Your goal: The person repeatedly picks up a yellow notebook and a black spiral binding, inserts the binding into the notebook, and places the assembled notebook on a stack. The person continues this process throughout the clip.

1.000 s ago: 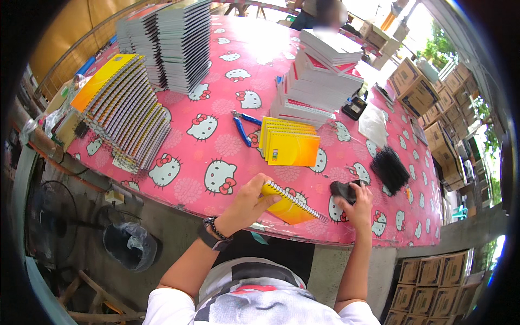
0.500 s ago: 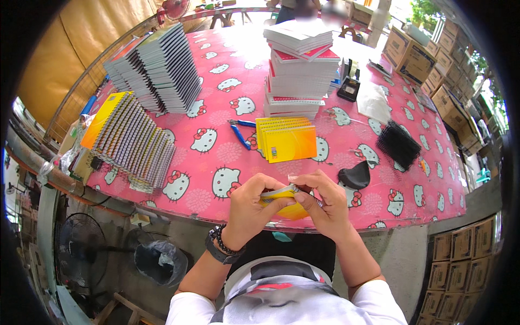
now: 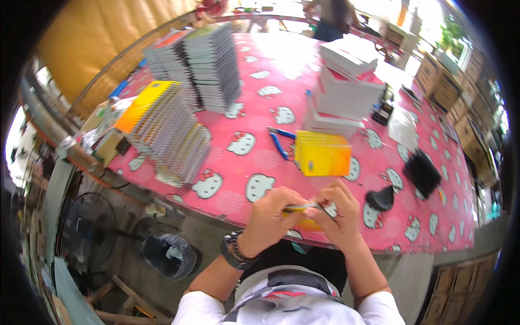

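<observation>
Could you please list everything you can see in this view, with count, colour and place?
yellow notebook: one, yellow, edge-on between both hands at the near table edge
table: one, pink cloth with white cat faces, centre
yellow stack: one, yellow-orange, just beyond the hands
pliers: one, blue handles, left of that stack
spiral notebook rows: several fanned rows, grey with one yellow cover, left side
white stacks: several, white and red, far right
black bundle: one, right side
black tool: one, right of the hands
fan: one, black, floor at left
bin: one, dark, under the table edge
cardboard boxes: many, brown, right
left hand: gripping the notebook
right hand: gripping the notebook
</observation>
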`<state>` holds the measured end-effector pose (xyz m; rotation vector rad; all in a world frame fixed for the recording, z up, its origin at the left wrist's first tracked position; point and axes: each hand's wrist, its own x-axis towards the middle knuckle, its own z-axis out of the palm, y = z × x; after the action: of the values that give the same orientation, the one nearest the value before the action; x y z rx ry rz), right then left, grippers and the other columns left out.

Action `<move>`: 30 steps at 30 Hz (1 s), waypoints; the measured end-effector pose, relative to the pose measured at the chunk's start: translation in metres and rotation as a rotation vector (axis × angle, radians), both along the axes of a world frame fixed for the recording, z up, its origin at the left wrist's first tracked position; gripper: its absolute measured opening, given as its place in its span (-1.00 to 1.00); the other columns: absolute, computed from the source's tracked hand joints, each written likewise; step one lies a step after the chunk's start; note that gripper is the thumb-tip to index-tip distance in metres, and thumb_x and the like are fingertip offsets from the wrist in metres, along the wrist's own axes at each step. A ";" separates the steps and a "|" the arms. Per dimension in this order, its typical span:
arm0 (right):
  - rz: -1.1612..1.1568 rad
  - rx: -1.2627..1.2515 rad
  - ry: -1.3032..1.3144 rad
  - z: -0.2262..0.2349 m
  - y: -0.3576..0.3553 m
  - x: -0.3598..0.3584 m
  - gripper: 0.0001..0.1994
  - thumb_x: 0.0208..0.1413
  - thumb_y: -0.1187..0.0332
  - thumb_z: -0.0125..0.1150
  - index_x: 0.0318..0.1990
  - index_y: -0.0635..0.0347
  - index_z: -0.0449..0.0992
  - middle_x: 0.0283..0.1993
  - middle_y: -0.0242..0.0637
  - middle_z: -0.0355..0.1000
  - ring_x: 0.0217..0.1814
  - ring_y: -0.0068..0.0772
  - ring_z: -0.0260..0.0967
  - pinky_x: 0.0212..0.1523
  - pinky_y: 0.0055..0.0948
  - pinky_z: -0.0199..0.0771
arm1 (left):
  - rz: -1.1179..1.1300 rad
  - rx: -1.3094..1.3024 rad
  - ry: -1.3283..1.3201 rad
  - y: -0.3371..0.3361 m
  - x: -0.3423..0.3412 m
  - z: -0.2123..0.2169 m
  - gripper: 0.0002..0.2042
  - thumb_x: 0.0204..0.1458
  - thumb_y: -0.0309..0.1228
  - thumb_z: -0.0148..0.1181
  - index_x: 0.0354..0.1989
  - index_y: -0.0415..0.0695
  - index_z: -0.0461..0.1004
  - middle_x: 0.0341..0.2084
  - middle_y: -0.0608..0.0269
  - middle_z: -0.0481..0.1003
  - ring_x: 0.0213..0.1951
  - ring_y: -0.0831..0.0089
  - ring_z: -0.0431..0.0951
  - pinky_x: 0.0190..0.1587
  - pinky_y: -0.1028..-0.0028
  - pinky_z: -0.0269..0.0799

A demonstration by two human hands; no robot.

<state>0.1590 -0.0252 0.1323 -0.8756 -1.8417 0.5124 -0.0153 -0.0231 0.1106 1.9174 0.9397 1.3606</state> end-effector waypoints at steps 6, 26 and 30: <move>0.071 -0.017 -0.099 0.006 0.002 -0.012 -0.77 0.04 0.34 0.24 -0.21 0.29 0.46 -0.31 -0.12 0.35 -0.30 -0.17 0.35 -0.29 -0.33 0.37 | 0.062 0.075 -0.059 0.003 -0.010 -0.006 -0.79 -0.08 -0.52 0.34 -0.32 -0.18 0.42 -0.37 0.17 0.51 -0.32 0.49 0.54 -0.30 0.51 0.44; -0.489 -0.421 0.070 -0.139 0.138 0.109 -0.61 -0.08 0.43 0.34 -0.06 0.32 0.45 -0.34 -0.33 0.45 -0.32 -0.46 0.39 -0.28 -0.45 0.41 | 1.317 0.398 0.524 0.092 -0.303 0.089 -0.43 0.03 -0.02 0.21 0.06 -0.26 0.41 -0.12 -0.05 0.45 -0.06 0.05 0.44 0.03 0.20 0.32; -0.587 -0.415 -0.017 -0.144 0.146 0.141 -0.79 -0.09 0.45 0.33 -0.28 0.31 0.50 -0.55 -0.42 0.33 -0.47 -0.57 0.26 -0.43 -0.49 0.32 | 1.262 0.737 0.515 0.073 -0.190 0.113 -0.50 0.05 -0.15 0.22 0.06 -0.26 0.39 0.03 -0.03 0.39 0.10 0.16 0.34 0.15 0.24 0.20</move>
<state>0.2995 0.1211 -0.0118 -1.6331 -1.4095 0.5129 -0.2050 0.0497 0.2239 2.3081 2.4395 2.1088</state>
